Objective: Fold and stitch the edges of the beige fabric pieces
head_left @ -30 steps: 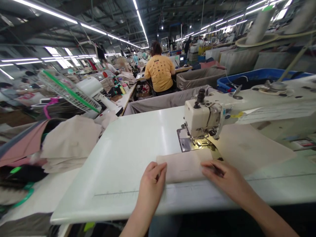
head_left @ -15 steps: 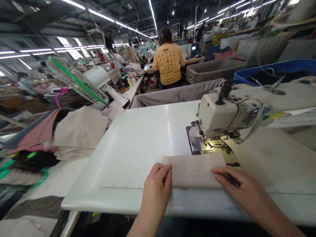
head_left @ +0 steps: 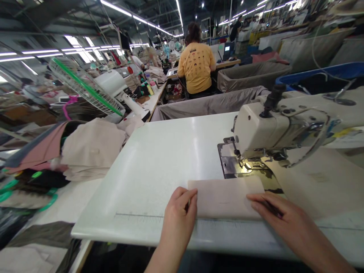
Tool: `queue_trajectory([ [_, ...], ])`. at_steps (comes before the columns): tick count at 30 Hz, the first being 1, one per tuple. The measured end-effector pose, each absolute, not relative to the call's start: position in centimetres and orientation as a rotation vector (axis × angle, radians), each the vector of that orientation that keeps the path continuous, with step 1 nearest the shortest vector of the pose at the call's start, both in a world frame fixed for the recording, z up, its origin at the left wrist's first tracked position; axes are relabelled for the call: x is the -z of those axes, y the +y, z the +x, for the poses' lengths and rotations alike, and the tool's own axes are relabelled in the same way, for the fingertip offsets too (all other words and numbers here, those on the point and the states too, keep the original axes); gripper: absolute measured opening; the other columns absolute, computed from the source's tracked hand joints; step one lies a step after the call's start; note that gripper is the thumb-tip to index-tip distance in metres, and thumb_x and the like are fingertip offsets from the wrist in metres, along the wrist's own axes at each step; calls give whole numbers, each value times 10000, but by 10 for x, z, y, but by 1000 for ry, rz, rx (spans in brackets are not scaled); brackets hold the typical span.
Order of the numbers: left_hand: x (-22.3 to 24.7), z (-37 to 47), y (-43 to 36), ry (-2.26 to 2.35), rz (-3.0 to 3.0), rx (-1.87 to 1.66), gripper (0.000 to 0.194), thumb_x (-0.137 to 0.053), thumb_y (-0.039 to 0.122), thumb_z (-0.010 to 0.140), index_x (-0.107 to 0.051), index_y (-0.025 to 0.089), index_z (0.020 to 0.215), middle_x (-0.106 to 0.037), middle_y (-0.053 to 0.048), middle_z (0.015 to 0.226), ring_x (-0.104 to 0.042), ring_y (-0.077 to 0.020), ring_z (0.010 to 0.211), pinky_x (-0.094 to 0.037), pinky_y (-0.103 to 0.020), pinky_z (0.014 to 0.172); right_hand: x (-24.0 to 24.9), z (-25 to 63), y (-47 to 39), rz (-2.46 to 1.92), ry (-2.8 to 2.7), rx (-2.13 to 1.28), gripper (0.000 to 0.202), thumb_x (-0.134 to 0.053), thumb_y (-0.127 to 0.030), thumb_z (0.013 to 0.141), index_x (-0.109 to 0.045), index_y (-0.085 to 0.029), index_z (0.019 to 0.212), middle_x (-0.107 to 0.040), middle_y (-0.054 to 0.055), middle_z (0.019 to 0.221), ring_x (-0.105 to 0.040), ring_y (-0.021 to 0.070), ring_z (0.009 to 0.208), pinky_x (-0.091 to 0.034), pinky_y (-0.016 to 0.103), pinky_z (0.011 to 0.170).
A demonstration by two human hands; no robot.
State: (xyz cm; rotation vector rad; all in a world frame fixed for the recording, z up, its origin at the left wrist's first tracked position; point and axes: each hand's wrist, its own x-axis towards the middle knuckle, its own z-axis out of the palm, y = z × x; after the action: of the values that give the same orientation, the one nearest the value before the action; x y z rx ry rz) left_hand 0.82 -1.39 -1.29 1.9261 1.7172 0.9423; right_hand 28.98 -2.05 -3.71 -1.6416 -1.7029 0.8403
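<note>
A folded beige fabric piece (head_left: 224,199) lies flat on the white sewing table (head_left: 159,159), near its front edge and over the printed ruler line. My left hand (head_left: 182,208) pinches its left end between thumb and fingers. At the right end, my right hand (head_left: 273,208) grips the same fabric, thumb and fingertips together. Just beyond the fabric stands the sewing machine (head_left: 261,129), its needle area lit over a metal plate (head_left: 230,165). Another beige fabric (head_left: 318,178) lies under the machine's arm at the right.
Stacked beige fabric (head_left: 91,148) and green-rimmed thread cones (head_left: 28,193) are at the left, beside a white fan (head_left: 110,85) with a green-edged guard. A person in a yellow shirt (head_left: 196,68) sits ahead, beyond a grey cloth bin (head_left: 210,104). A blue bin (head_left: 321,76) stands behind the machine.
The view has shifted slightly, and the machine appears a little farther right. Both hands keep their hold on the fabric, which lies almost as before.
</note>
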Motion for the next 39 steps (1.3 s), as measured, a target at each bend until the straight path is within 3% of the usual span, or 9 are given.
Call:
queue_trajectory([
  [15,8,11,-8,1742,1947,-912,281,-512,250,912,-789,206,925,-651,-44,752,-638,-174,670,-550,-291,654,36,287,-20,-1645,-1674,-849,297,-611,-541,860,-793,-318,936,-775,34,983,-728,265,886,-589,295,693],
  [29,3,-8,10,1688,2082,-834,322,-528,445,891,-786,262,829,-699,-24,763,-682,-187,661,-574,-277,613,17,275,-17,-1690,-1493,-923,297,-539,-442,864,-756,-247,810,-743,34,829,-685,224,773,-502,282,642],
  [39,7,-13,9,1703,2147,-791,345,-531,491,913,-794,269,881,-709,-13,785,-698,-174,674,-575,-244,597,15,276,-13,-1735,-1520,-1000,288,-527,-418,863,-737,-229,806,-731,28,791,-660,218,743,-444,288,617],
])
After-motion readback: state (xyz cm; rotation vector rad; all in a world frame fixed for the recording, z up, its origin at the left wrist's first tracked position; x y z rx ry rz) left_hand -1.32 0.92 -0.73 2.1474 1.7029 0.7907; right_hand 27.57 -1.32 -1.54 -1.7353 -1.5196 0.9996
